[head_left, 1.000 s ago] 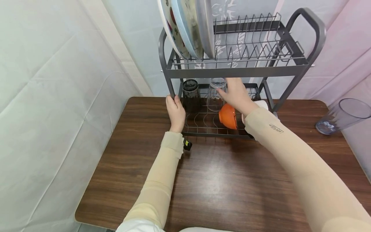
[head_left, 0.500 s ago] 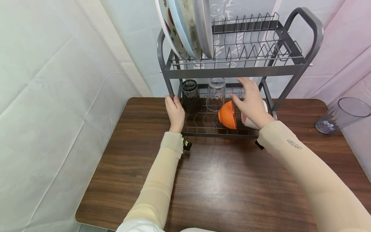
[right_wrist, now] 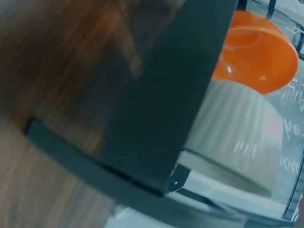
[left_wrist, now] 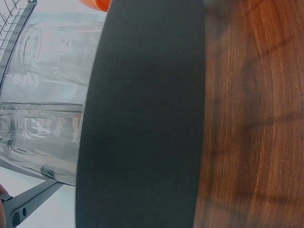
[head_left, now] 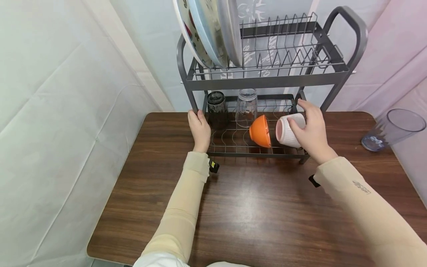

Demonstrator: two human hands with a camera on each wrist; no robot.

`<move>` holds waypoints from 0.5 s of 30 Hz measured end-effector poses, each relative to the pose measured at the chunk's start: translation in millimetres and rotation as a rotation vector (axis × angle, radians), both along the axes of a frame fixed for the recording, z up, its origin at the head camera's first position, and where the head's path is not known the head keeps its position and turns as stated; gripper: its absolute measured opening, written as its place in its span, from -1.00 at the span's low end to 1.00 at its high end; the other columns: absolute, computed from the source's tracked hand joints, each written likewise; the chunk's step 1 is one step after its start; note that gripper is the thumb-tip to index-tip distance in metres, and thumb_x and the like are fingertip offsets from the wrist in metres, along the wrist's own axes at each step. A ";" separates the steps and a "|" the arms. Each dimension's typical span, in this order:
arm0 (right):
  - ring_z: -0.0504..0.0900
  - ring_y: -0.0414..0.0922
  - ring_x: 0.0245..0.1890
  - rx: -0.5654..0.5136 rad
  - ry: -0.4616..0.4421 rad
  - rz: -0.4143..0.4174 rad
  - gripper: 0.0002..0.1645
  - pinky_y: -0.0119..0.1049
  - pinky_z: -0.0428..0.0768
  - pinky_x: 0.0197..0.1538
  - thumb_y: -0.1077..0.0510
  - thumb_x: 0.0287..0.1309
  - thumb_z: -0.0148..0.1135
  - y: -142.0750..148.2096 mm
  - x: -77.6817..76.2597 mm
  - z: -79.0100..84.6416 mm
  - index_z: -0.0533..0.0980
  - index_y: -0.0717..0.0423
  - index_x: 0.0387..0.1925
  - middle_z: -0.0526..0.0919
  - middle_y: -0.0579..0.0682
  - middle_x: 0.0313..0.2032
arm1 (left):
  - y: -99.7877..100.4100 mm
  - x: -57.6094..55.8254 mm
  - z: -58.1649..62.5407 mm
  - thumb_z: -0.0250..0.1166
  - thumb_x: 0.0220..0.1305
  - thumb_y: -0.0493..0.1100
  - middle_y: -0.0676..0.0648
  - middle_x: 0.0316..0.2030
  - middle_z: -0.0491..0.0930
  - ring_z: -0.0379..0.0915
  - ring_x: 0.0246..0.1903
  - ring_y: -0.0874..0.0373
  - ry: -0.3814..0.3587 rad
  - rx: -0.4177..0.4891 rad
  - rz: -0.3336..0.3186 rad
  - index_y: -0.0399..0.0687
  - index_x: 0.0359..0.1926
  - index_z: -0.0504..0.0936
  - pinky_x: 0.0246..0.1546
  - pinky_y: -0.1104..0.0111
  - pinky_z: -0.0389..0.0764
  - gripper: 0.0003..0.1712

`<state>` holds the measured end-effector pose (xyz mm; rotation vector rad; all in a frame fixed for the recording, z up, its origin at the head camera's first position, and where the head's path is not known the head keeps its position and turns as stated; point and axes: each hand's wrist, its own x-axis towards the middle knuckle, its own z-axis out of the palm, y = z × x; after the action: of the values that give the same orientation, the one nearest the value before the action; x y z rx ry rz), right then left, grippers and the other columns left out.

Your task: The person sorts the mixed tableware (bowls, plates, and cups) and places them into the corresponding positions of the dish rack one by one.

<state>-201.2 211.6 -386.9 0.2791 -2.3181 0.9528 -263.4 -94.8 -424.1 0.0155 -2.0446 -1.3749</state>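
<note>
In the head view my left hand point(head_left: 200, 131) grips the left upright of a dark grey two-tier dish rack point(head_left: 267, 82). My right hand point(head_left: 313, 133) is at the lower tier's right end, thumb and fingers spread apart. Its thumb overlaps a white ribbed cup point(head_left: 291, 130) lying on its side; whether they touch I cannot tell. An orange bowl point(head_left: 259, 131) stands on edge left of the cup, and both appear in the right wrist view, the cup point(right_wrist: 237, 137) below the bowl point(right_wrist: 259, 57). Upside down behind them are a clear glass point(head_left: 247, 107) and a dark glass point(head_left: 217, 109).
Several plates point(head_left: 230, 33) stand upright at the left of the upper tier. A bluish clear tumbler point(head_left: 393, 129) is on the wooden table point(head_left: 240, 215) near its right edge. A white sheet point(head_left: 60, 111) hangs on the left.
My right hand has drawn back from beside the clear glass, moving right and towards me to the white cup, which is now more exposed. The left hand keeps its hold on the rack.
</note>
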 end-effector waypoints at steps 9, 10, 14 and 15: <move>0.39 0.03 0.05 -0.081 0.202 -0.050 -0.46 -0.32 0.29 0.12 0.33 -0.14 0.20 22.0 19.4 -17.3 0.43 0.16 0.01 0.51 0.12 0.01 | 0.1 1.1 2.2 -0.22 0.33 -0.01 -0.09 -0.45 0.16 0.10 -0.47 0.11 -0.007 -0.002 0.006 -0.26 -0.33 0.24 -0.41 0.40 0.21 -0.64; 0.40 0.02 0.04 -0.092 0.225 -0.056 -0.47 -0.36 0.29 0.12 0.35 -0.15 0.20 24.7 21.6 -18.9 0.44 0.17 -0.01 0.52 0.12 -0.01 | 0.2 1.2 2.4 -0.21 0.33 -0.03 -0.09 -0.46 0.16 0.10 -0.47 0.11 -0.006 -0.002 0.005 -0.26 -0.33 0.24 -0.41 0.40 0.21 -0.66; 0.42 0.00 0.02 -0.144 0.273 -0.085 -0.55 -0.42 0.28 0.12 0.33 -0.12 0.17 34.8 29.5 -23.7 0.46 0.22 -0.06 0.54 0.17 -0.06 | 0.2 1.4 3.1 -0.21 0.34 -0.05 -0.08 -0.46 0.15 0.09 -0.48 0.11 -0.005 0.001 0.003 -0.26 -0.33 0.23 -0.42 0.40 0.20 -0.68; 0.42 0.01 0.02 -0.154 0.279 -0.095 -0.57 -0.42 0.28 0.12 0.31 -0.10 0.16 37.3 31.2 -24.6 0.46 0.24 -0.07 0.54 0.19 -0.07 | 0.2 1.4 3.1 -0.22 0.34 -0.02 -0.09 -0.45 0.15 0.09 -0.48 0.11 -0.005 0.003 0.001 -0.26 -0.33 0.24 -0.42 0.40 0.21 -0.65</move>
<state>-170.0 248.9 -411.5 0.2205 -1.9771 0.9722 -262.0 -94.5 -421.0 0.0215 -2.0463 -1.3790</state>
